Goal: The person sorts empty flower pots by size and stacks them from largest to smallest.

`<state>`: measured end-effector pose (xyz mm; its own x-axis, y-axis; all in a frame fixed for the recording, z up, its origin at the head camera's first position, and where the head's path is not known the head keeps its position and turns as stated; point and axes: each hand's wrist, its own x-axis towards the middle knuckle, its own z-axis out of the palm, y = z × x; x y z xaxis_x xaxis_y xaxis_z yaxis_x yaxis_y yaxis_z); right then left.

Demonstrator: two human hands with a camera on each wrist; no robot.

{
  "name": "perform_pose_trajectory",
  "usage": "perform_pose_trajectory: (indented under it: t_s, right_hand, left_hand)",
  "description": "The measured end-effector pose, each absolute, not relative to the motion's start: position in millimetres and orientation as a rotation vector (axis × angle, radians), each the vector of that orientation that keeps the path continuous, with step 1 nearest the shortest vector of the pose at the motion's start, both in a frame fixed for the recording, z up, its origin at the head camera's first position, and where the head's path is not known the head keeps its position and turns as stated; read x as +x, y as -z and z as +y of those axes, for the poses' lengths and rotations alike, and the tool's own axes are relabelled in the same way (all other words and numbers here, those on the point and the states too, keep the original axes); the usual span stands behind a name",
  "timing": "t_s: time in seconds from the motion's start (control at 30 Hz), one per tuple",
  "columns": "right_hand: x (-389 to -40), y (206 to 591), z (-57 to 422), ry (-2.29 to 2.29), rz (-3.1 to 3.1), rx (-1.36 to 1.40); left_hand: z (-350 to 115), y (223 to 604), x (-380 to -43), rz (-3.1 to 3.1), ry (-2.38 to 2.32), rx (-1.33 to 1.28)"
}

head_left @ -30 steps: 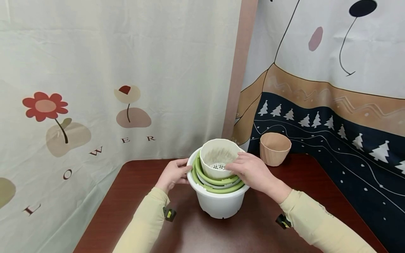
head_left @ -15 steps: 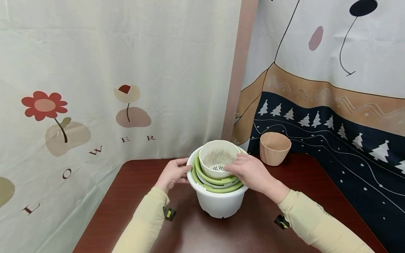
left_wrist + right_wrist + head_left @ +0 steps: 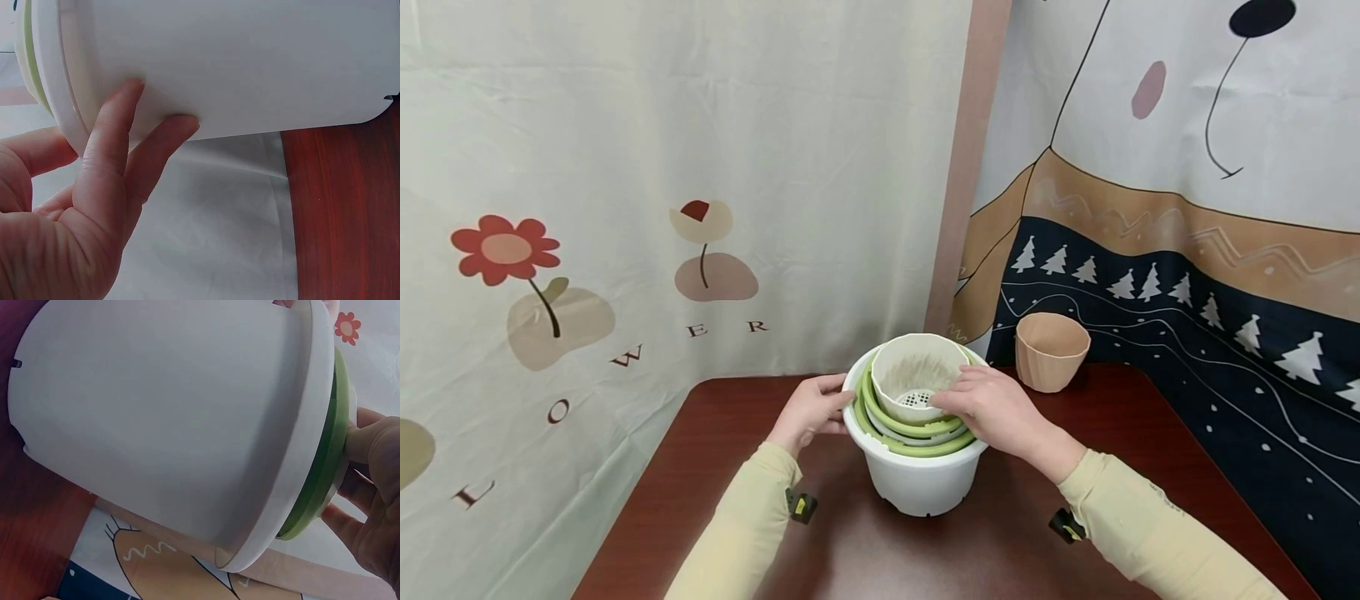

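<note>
A large white flower pot (image 3: 923, 487) stands upright on the table, with several smaller pots nested inside it. Green rims (image 3: 917, 451) and a paler rim between them show as rings within its mouth. Innermost and highest sits a small cream pot (image 3: 910, 360), with drainage holes in its floor and dirt stains on its wall. My left hand (image 3: 810, 415) grips the big pot's rim at the left, thumb on top and fingers (image 3: 112, 134) under the lip against the wall. The right hand (image 3: 992, 410) pinches the cream pot's rim at its right side, thumb inside.
A peach-coloured pot (image 3: 1051, 367) stands at the table's back right corner. Behind the reddish-brown table (image 3: 700, 467) hang a pale flower-print curtain (image 3: 820, 167) and, to the right, a dark tree-print one (image 3: 1150, 350).
The cream pot has sunk slightly and shifted a little left into the stack, with my right hand moving along. In the last half second hardly anything moves. My left hand stays put.
</note>
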<state>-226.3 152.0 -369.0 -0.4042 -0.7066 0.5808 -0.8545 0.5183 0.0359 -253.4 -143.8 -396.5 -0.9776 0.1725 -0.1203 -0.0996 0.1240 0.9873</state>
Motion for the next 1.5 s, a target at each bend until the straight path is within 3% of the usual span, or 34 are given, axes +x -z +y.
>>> perform_pose_trajectory:
  t_s: [0.7,1.5]
  right_hand:
    - [-221,361,157,-0.450,-2.419,1.277]
    - [-209,361,195,-0.697,-2.379,0.915]
  left_hand:
    - [-144,398,-254,2.184,-1.954,0.062]
    - [-144,394,-251,2.193,-1.953,0.070]
